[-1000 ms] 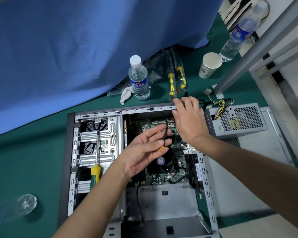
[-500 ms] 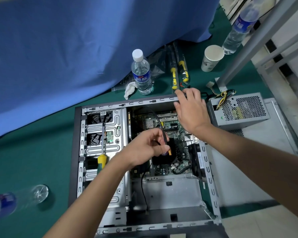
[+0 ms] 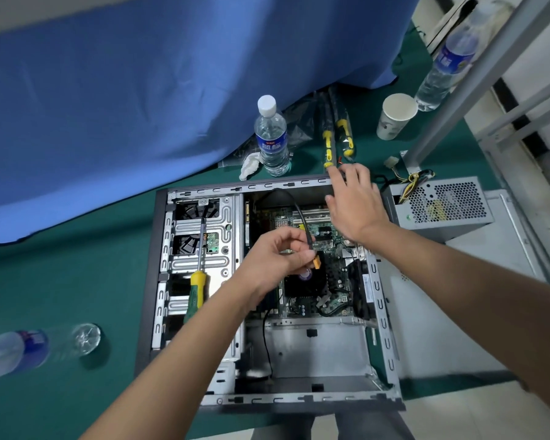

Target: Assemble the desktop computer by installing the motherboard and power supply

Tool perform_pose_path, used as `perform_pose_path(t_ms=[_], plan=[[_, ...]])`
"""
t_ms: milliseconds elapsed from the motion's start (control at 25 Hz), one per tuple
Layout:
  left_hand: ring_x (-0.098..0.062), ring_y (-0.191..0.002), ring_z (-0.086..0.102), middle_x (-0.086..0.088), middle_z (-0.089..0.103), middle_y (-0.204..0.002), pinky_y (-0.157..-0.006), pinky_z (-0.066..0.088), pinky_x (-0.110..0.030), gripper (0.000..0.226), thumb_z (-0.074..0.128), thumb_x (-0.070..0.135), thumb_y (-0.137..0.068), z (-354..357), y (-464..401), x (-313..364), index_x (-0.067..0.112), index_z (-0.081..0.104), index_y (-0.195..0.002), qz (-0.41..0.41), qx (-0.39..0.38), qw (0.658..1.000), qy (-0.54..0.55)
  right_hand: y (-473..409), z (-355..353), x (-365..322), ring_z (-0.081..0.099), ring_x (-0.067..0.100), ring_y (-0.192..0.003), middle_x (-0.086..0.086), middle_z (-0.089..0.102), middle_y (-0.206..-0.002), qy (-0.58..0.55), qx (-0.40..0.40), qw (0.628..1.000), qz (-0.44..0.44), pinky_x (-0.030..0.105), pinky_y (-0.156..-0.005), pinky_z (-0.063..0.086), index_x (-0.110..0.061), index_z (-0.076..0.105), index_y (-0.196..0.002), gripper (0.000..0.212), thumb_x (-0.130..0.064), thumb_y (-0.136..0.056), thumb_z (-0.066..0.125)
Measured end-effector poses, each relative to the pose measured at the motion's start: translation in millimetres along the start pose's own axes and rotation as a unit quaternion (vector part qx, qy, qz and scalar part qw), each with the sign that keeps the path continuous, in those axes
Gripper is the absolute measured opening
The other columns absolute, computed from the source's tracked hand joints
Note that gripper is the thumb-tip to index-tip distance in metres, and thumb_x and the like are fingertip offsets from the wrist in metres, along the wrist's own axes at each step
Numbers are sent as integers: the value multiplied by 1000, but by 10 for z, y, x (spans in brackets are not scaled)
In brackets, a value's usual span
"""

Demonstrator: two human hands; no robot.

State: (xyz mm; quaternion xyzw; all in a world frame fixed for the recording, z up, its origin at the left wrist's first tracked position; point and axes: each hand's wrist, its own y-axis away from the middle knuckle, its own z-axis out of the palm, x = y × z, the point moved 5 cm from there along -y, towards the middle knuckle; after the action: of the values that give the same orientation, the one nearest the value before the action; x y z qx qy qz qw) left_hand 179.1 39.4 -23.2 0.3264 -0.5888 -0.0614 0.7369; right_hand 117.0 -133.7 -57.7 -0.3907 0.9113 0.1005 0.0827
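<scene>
The left hand (image 3: 278,257) pinches a black cable (image 3: 301,217) just above its orange connector (image 3: 316,264), over the motherboard (image 3: 324,281) seated in the open computer case (image 3: 380,300). The right hand (image 3: 354,203), fingers spread and relaxed, rests at the case's top rim, at one o'clock. The power supply (image 3: 442,203) sits outside the case, at three o'clock from that hand; a screwdriver (image 3: 197,281) lies on the drive cage at nine o'clock.

Open computer case (image 3: 204,398) lying on green tabletop (image 3: 61,281), motherboard (image 3: 318,265) inside. Left hand (image 3: 277,258) pinching black cable (image 3: 302,217) near orange connector (image 3: 316,264); right hand (image 3: 353,204) spread over case's far edge. Power supply (image 3: 442,201) just beside.
</scene>
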Motion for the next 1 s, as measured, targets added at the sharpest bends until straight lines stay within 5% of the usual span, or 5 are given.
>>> perform_pose_path(t_ms=[320,480,600,800,1000], plan=[[-11,-68,67,-7,69,-82,-63,55,-20,15,60,-4,-91,26,24,-52,2,64,-104,-35,30,996,74,159,-326,-94,6,26,-150,9,16,-160,-66,-72,995,-13,52,-121,14,-13,17,-156,61,-28,-103,42],[-12,-67,66,-8,64,-78,-62,54,-20,10,65,-2,-88,21,-37,-64,6,65,-94,-33,29,998,52,893,-440,-318,58,11,-102,-12,55,-109,-264,-79,961,-2,36,-93,52,-22,52,-135,40,-25,-95,55],[-15,-66,65,-10,64,-77,-64,59,-26,9,67,-3,-87,16,-108,-76,6,66,-89,-34,37,998,37,1085,-326,-422,61,5,-75,-9,64,-83,-281,-146,948,41,29,-75,53,-24,53,-130,44,-28,-88,68],[-2,-68,67,5,73,-77,-61,51,-13,14,65,5,-92,-60,-141,-77,16,72,-90,-1,56,997,-49,893,-220,-498,58,23,-78,2,63,-84,-148,-101,980,86,33,-66,46,-15,53,-104,22,-21,-91,69],[-14,-113,50,-2,55,-120,-100,36,-22,34,57,9,-93,-591,-160,87,17,56,-126,118,300,882,-345,805,-6,-545,54,20,-71,1,55,-78,-124,-75,981,132,31,-59,42,-10,49,-110,25,2,-91,60]])
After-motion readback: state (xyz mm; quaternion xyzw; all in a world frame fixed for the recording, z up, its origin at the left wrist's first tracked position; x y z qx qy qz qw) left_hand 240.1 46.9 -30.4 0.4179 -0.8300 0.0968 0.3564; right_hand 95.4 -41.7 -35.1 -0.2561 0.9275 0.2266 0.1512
